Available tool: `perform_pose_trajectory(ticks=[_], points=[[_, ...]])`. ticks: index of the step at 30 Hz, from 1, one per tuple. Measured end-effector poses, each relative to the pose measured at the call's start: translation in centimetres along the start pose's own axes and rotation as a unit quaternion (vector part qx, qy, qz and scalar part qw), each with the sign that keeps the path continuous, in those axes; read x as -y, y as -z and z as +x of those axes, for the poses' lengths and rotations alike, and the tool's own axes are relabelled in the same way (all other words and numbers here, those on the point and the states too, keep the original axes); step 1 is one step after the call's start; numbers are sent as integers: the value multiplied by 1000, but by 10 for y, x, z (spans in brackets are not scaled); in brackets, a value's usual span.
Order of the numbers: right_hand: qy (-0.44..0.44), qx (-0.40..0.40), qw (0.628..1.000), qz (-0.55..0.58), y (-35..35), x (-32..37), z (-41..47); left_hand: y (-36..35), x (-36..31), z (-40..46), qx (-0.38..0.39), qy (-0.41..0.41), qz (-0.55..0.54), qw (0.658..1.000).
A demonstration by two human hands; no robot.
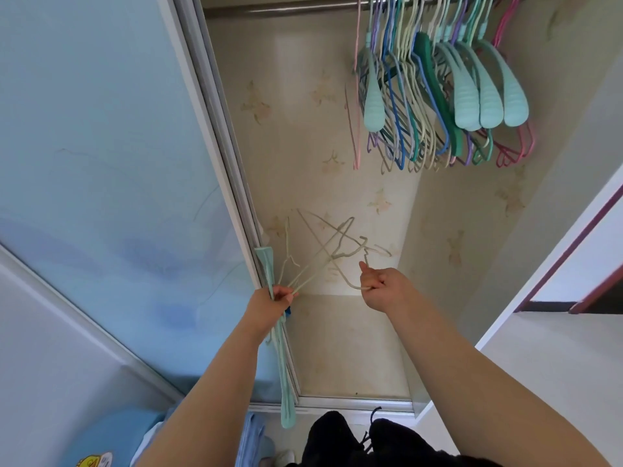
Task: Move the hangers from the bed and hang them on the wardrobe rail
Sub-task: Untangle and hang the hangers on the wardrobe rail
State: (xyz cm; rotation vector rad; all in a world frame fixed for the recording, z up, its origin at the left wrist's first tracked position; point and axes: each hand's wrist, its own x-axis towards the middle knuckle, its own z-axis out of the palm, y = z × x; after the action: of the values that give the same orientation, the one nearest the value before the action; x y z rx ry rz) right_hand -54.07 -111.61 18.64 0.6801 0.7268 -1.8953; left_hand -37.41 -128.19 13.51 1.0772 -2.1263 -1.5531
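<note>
A: At far left we see the pale blue sliding door (pixel 111 156) and its metal frame (pixel 219 156). Just beside the frame our left hand (pixel 273 299) is curled around a bundle of hangers (pixel 281 348): a mint plastic one whose long axis runs down along the forearm, with thin cream wire ones fanning up and to the right.

B: And further right?

A: Our right hand (pixel 379 284) is closed in a fist on a single cream hanger (pixel 340 244), gripping its lower bar, thumb up. Its hook points upward, and its wires cross those of the bundle, so we judge the two are not yet fully apart.

B: Where does it go?

A: The wardrobe rail (pixel 290 7) runs across the top of the view, well above both hands. The right hand is the nearer to it. The hanger must travel up and slightly right, hook leading.

B: What stands in the way?

A: The hung hangers (pixel 455 96) crowd the right part of the rail, in mint, blue, green, purple and pink. The rail left of them is bare, directly above the right hand, so we judge that stretch the easier target. The bed is not in view; only the wallpapered back wall (pixel 303 129) lies behind.
</note>
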Motion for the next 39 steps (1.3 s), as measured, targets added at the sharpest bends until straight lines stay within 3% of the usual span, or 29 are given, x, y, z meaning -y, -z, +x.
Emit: perform_pose_trajectory(ticks=[7, 19, 29, 36, 39], points=[[6, 20, 999, 35, -12, -1, -11, -14, 2, 7, -46, 21, -9, 999], [-18, 54, 998, -13, 3, 69, -26, 1, 19, -2, -37, -11, 79, 996], [67, 90, 978, 173, 21, 85, -21, 12, 24, -7, 30, -8, 39, 999], [146, 22, 986, 74, 24, 59, 3, -12, 6, -1, -15, 63, -26, 998], [171, -39, 984, -36, 34, 41, 15, -23, -13, 6, -27, 112, -55, 992]])
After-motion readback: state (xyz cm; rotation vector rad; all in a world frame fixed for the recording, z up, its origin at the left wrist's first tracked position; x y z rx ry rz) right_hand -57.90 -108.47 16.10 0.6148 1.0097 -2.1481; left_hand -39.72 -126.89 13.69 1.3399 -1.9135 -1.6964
